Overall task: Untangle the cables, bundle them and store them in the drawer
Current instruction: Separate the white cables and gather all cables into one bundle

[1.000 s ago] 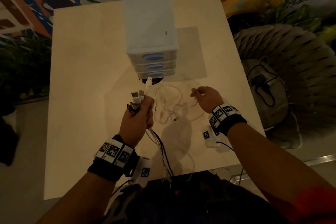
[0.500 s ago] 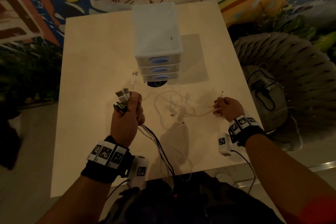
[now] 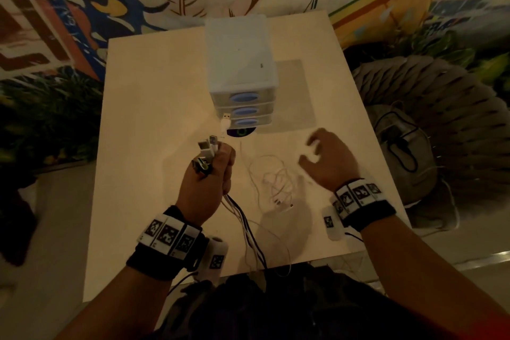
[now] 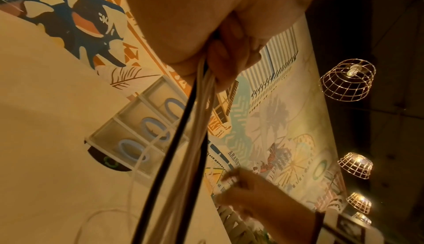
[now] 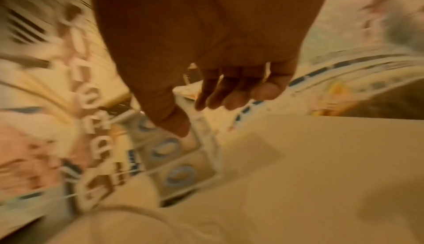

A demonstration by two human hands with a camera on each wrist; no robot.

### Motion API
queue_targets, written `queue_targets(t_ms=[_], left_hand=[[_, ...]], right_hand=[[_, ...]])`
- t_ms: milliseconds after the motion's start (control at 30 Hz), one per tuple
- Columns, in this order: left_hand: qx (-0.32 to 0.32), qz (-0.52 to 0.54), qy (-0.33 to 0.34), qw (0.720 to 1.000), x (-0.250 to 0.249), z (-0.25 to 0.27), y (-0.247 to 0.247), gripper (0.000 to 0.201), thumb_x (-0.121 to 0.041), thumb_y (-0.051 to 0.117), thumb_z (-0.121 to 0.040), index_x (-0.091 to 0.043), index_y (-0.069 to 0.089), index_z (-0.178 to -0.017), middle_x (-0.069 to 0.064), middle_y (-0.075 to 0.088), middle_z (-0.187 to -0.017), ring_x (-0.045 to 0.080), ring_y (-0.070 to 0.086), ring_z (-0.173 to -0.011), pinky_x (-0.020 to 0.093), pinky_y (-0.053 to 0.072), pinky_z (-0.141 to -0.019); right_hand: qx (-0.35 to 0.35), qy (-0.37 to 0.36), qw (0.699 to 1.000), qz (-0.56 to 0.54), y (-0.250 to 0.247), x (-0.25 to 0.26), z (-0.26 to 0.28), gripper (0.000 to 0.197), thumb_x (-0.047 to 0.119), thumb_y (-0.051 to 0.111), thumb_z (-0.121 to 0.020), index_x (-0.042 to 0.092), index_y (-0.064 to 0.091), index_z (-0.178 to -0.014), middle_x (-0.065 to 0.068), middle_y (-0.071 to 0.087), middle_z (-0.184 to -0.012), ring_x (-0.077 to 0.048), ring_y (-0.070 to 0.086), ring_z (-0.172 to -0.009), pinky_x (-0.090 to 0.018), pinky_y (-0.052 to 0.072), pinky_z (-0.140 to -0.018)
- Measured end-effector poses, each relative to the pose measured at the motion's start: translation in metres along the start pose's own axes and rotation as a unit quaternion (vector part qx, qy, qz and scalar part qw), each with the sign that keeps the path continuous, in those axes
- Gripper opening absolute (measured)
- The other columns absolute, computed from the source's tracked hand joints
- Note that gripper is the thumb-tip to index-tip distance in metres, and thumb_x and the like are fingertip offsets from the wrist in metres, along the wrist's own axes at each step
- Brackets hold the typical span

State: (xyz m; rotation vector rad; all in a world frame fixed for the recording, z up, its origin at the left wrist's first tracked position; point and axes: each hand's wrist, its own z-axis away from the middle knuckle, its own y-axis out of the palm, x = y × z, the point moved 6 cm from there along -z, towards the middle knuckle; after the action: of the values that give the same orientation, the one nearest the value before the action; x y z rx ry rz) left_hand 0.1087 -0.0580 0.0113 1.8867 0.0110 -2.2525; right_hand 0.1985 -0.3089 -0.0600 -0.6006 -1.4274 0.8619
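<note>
My left hand [image 3: 214, 174] is raised over the table and grips a bundle of black and white cables [image 3: 242, 223]. Their USB plugs [image 3: 211, 143] stick up out of the fist, and the strands [image 4: 190, 130] hang down past the table's near edge. A loose tangle of thin white cable [image 3: 276, 182] lies on the table between my hands. My right hand [image 3: 320, 157] hovers to the right of it with fingers loosely curled; the right wrist view shows these fingers [image 5: 229, 93] holding nothing. The white drawer unit [image 3: 242, 77] stands behind, all three blue-handled drawers closed.
The pale table [image 3: 154, 119] ends just in front of my body. A dark disc [image 3: 241, 132] pokes out under the drawer unit. A woven chair [image 3: 441, 119] with a grey bag [image 3: 403, 152] stands at the right. A painted mural wall lies behind the table.
My right hand had pinched the thin white cable and pulled it to the right; now it has let go and the cable lies slack on the table. The left hand keeps its grip.
</note>
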Motion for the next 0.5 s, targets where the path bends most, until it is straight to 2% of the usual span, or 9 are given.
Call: queue_targets(t_ms=[67, 133, 167, 233, 300, 333, 367, 433, 500], left_hand=[[0.021, -0.002, 0.007, 1.0, -0.005, 0.001, 0.005, 0.027, -0.026, 0.042, -0.097, -0.01, 0.049, -0.077, -0.01, 0.03, -0.051, 0.007, 0.022, -0.042, 0.021, 0.023, -0.042], [0.034, -0.005, 0.023, 0.999, -0.014, 0.002, 0.01, 0.028, -0.026, 0.042, -0.099, -0.009, 0.05, -0.078, -0.01, 0.03, -0.05, 0.007, 0.023, -0.043, 0.022, 0.023, -0.043], [0.035, -0.008, 0.034, 0.999, -0.018, 0.003, 0.011, 0.029, -0.027, 0.042, -0.099, -0.008, 0.051, -0.078, -0.011, 0.031, -0.05, 0.006, 0.023, -0.043, 0.023, 0.022, -0.043], [0.037, -0.014, 0.061, 0.997, -0.028, 0.005, 0.009, 0.031, -0.031, 0.045, -0.101, -0.01, 0.054, -0.08, -0.012, 0.032, -0.051, 0.007, 0.024, -0.044, 0.024, 0.024, -0.044], [0.037, -0.017, 0.081, 0.996, -0.038, 0.006, 0.003, 0.029, -0.038, 0.047, -0.098, -0.019, 0.058, -0.079, -0.012, 0.032, -0.051, 0.008, 0.023, -0.044, 0.025, 0.023, -0.044], [0.032, -0.015, 0.087, 0.996, -0.042, 0.006, -0.001, 0.028, -0.039, 0.047, -0.097, -0.024, 0.06, -0.078, -0.013, 0.032, -0.052, 0.009, 0.023, -0.044, 0.026, 0.022, -0.044], [0.023, -0.011, 0.091, 0.996, -0.045, 0.006, -0.006, 0.028, -0.038, 0.047, -0.098, -0.026, 0.061, -0.077, -0.013, 0.032, -0.052, 0.01, 0.022, -0.045, 0.027, 0.02, -0.044], [0.0, 0.004, 0.095, 0.996, -0.049, 0.005, -0.015, 0.031, -0.032, 0.044, -0.102, -0.028, 0.062, -0.077, -0.011, 0.031, -0.053, 0.011, 0.021, -0.045, 0.028, 0.019, -0.044], [-0.014, 0.023, 0.103, 0.994, -0.052, 0.005, -0.02, 0.032, -0.033, 0.044, -0.105, -0.027, 0.062, -0.078, -0.011, 0.031, -0.053, 0.01, 0.021, -0.045, 0.025, 0.021, -0.044]], right_hand=[[0.068, -0.121, 0.989, -0.052, 0.018, 0.057, 0.006, 0.053, 0.038, 0.074, -0.078, 0.033, 0.052, -0.126, 0.007, 0.054, -0.095, -0.005, 0.049, -0.074, -0.025, 0.044, -0.07], [0.172, -0.128, 0.976, -0.029, 0.054, 0.083, 0.006, 0.065, 0.043, 0.07, -0.084, 0.033, 0.041, -0.141, 0.004, 0.058, -0.099, -0.005, 0.052, -0.075, -0.024, 0.043, -0.071], [0.207, -0.107, 0.972, -0.011, 0.071, 0.084, 0.002, 0.063, 0.046, 0.066, -0.087, 0.032, 0.039, -0.143, 0.0, 0.062, -0.102, -0.011, 0.058, -0.081, -0.027, 0.046, -0.076], [0.251, -0.087, 0.963, 0.038, 0.094, 0.073, -0.007, 0.048, 0.045, 0.062, -0.091, 0.029, 0.05, -0.135, -0.006, 0.067, -0.111, -0.024, 0.063, -0.098, -0.033, 0.048, -0.086], [0.259, -0.109, 0.955, 0.097, 0.101, 0.063, -0.011, 0.029, 0.039, 0.059, -0.094, 0.023, 0.065, -0.118, -0.007, 0.069, -0.112, -0.028, 0.064, -0.104, -0.032, 0.046, -0.085], [0.251, -0.114, 0.955, 0.108, 0.1, 0.059, -0.013, 0.026, 0.038, 0.057, -0.096, 0.021, 0.067, -0.112, -0.007, 0.07, -0.111, -0.029, 0.064, -0.104, -0.031, 0.045, -0.083], [0.248, -0.111, 0.956, 0.114, 0.097, 0.056, -0.014, 0.027, 0.04, 0.054, -0.098, 0.021, 0.067, -0.111, -0.007, 0.07, -0.11, -0.029, 0.063, -0.105, -0.03, 0.044, -0.082], [0.276, -0.085, 0.95, 0.116, 0.092, 0.056, -0.014, 0.034, 0.045, 0.047, -0.101, 0.023, 0.065, -0.119, -0.006, 0.069, -0.112, -0.029, 0.062, -0.109, -0.032, 0.044, -0.087], [0.318, -0.079, 0.941, 0.085, 0.09, 0.063, -0.011, 0.033, 0.042, 0.05, -0.099, 0.027, 0.059, -0.128, -0.002, 0.067, -0.099, -0.026, 0.064, -0.102, -0.031, 0.044, -0.084]])
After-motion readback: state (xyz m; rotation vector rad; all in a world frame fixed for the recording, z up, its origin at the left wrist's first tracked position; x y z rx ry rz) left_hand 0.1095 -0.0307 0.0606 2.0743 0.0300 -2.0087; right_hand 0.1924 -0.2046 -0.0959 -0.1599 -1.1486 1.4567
